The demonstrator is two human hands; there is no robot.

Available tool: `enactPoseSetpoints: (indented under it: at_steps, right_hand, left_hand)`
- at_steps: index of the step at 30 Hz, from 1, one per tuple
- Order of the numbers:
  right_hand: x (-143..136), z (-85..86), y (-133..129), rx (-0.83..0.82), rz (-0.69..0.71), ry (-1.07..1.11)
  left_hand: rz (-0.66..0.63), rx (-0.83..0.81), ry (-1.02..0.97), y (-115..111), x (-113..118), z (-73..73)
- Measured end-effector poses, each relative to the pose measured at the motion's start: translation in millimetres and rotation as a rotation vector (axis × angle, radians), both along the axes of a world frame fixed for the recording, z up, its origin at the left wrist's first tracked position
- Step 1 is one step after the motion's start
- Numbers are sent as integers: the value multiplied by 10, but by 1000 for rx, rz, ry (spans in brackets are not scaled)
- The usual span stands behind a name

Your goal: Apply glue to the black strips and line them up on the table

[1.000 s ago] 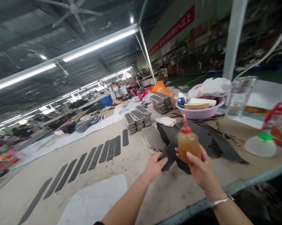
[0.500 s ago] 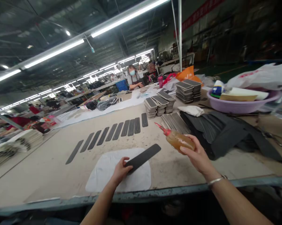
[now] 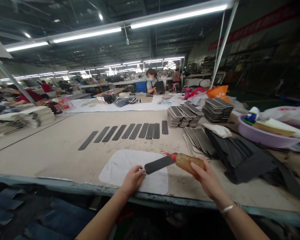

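Observation:
In my right hand (image 3: 207, 176) is a squeeze bottle (image 3: 188, 163) of amber liquid with a red nozzle, tilted to the left. Its tip hangs over a dark rounded strip (image 3: 158, 164), and the bottle hides part of the strip's far right end. My left hand (image 3: 134, 180) has its fingers closed at the strip's near left end. Under the strip lies a white cloth (image 3: 115, 166), and the strip's right end reaches past it. Farther back, several similar dark strips (image 3: 119, 132) lie side by side in a slanting row.
To the right stand stacks of light-edged pieces (image 3: 175, 116), fanned dark pieces (image 3: 198, 140) and black fabric (image 3: 247, 160). A purple basin (image 3: 264, 137) holds assorted items. Pale stacks (image 3: 37, 116) lie far left. Across the table a co-worker (image 3: 151, 81) handles dark pieces.
The bottle has come left and down, bringing its nozzle over the strip. My left fingers have shifted to the strip's very end. The camera view has turned and levelled.

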State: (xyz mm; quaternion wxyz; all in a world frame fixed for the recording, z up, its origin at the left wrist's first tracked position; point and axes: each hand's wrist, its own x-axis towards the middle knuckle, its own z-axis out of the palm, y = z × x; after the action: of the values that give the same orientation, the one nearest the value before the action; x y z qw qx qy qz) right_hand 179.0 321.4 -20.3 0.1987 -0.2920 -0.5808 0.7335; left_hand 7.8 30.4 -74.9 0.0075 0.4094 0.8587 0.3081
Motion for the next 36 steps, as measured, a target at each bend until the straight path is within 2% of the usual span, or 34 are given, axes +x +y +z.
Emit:
enactPoseSetpoints:
  at_steps: [4,6,10,15,17,20,25,29,32,34,36]
  right_hand:
    - [29,-140,-173,257,-13,-29]
    - [12,-212,-267,288,-28,-9]
    - [-43,-303,-399,159,-47,24]
    - [-44,-347,-421,-196,-7,2]
    - [-33,-356,-417,-276,-16,-20]
    - [-26,-353,-429,-321,-15,-15]
    - [-10,-320,-460,-335,70,-7]
    - [-8,-347,-453,-330,71,56]
    - [-32,-385,-462,-212,17,125]
    - [-45,-399,-491,-39,-11,173]
    - [-39,-405,-534,152,-34,218]
  left_hand:
    - [-105,-52,102,-37,29,-19]
    - [-127,-49,77,-1,31,-22]
    - [-181,-42,-16,12,19,-41]
    - [-157,-62,-12,-16,17,-50]
    - [-148,-68,0,-10,22,-36]
    - [-152,-57,-1,7,29,-10]
    - [-154,-31,9,-2,30,17]
    - [-119,55,-20,-38,40,49]
    - [-41,182,-237,29,147,120]
    - [85,303,-569,175,304,203]
    - [183,441,-1002,400,511,309]
